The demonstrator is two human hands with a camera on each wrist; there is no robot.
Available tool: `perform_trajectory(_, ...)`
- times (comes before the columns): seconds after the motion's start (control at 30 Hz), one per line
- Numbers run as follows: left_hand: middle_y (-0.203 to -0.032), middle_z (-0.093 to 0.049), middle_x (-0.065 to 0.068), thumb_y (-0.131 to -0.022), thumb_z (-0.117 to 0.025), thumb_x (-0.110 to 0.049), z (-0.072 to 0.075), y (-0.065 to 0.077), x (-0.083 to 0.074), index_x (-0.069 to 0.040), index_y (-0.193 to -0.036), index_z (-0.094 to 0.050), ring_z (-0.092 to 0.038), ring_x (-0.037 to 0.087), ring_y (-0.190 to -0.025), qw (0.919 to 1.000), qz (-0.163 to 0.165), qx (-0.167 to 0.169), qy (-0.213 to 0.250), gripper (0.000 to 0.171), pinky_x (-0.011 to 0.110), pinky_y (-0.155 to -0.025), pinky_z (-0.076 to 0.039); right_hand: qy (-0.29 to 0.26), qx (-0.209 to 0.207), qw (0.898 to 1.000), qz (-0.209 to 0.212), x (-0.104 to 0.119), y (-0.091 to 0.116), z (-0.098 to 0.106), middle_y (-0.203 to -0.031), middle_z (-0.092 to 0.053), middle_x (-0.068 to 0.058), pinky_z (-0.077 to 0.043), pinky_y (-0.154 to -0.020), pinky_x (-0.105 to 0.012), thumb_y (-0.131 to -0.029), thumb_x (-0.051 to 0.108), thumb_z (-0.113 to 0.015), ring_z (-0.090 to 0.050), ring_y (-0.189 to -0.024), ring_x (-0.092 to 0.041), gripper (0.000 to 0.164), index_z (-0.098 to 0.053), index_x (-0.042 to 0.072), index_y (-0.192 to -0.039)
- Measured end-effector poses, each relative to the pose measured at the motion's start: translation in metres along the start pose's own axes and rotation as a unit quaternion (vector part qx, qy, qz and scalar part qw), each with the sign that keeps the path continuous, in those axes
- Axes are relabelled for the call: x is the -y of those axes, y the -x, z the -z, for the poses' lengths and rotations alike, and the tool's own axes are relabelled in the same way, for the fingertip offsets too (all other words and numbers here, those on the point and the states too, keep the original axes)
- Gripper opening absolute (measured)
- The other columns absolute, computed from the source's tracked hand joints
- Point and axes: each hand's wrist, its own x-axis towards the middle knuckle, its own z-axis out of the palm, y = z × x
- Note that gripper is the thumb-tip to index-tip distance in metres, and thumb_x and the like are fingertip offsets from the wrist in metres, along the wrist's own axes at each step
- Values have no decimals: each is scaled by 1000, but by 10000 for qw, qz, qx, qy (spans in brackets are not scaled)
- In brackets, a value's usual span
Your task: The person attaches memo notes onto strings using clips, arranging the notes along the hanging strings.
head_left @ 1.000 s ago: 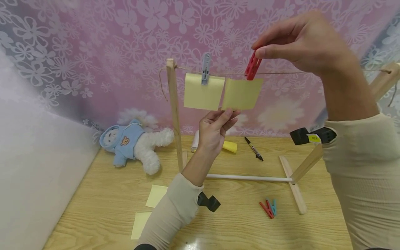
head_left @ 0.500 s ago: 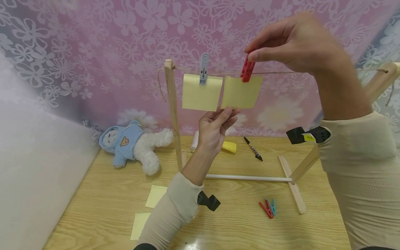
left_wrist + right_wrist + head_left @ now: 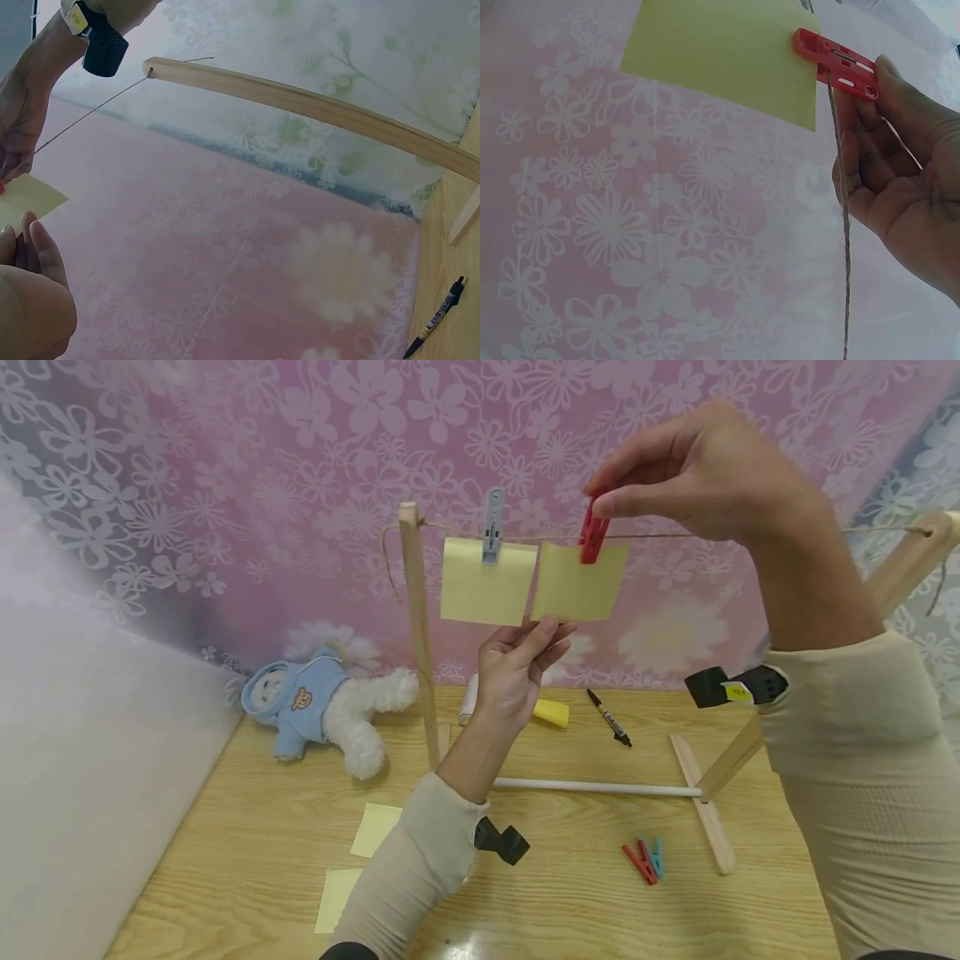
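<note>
My right hand (image 3: 697,485) pinches a red clothespin (image 3: 593,535) by its upper end. The clothespin's lower end sits over the twine (image 3: 675,535) and the top edge of a yellow sticky note (image 3: 577,589). Below, my left hand (image 3: 517,668) pinches that note's bottom edge between thumb and fingers. In the right wrist view the red clothespin (image 3: 836,64) straddles twine and paper. To the left, a grey clothespin (image 3: 492,527) clips another yellow note (image 3: 487,585) to the line.
Wooden posts (image 3: 416,627) hold the twine, joined low by a white rod (image 3: 592,787). On the table lie red and blue clothespins (image 3: 643,862), a marker pen (image 3: 609,718), two yellow notes (image 3: 375,831), a yellow object (image 3: 552,713) and a plush toy (image 3: 322,710).
My right hand has moved left and down with the red clothespin, which now overlaps the note's top edge further. The left hand stays at the note's bottom edge.
</note>
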Motion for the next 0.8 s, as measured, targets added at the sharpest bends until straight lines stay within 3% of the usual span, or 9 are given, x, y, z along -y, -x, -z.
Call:
perform_trajectory(0.53,-76,-73,-1,-92,-50,10,2,0,-2,-13,-68,-70,-72,12,-78,9998,23,166,45,39,21,-72,-57,160,272,9990,-310,-2,-1,-3,-93,-67,16,-48,-72,-5,-84,26,-73,-62,-86,-6,36,-68,10,-115)
perform_trajectory(0.8,-77,-74,-2,-93,-50,9,2,0,-2,-14,-69,-71,-72,12,-79,9998,56,183,-39,39,21,-73,-57,-124,377,9984,-412,0,0,-3,-88,-69,13,-48,-71,-6,-82,25,-75,-65,-79,-7,38,-67,9,-116)
